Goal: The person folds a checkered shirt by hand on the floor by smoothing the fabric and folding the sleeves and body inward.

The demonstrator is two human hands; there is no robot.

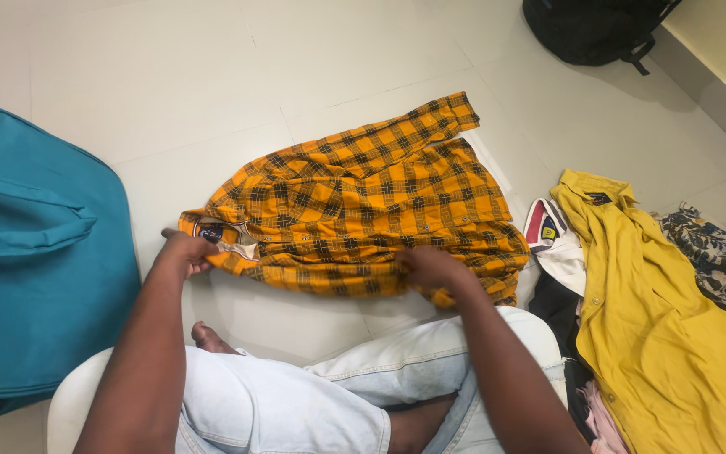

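Pale tiled floor (212, 76), viewed from above. Left hand (185, 252): fingers closed on collar end of orange plaid shirt (363, 202). Right hand (430, 267): fingers pinched shut on shirt's near edge. Shirt lies spread flat between both hands. Teal bag (35, 261) at left; yellow shirt (657, 328) on clothes pile at right; black backpack (590, 29) beyond.

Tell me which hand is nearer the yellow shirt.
Right. The right hand grips the checked shirt close beside the yellow shirt; the left hand holds its far collar.
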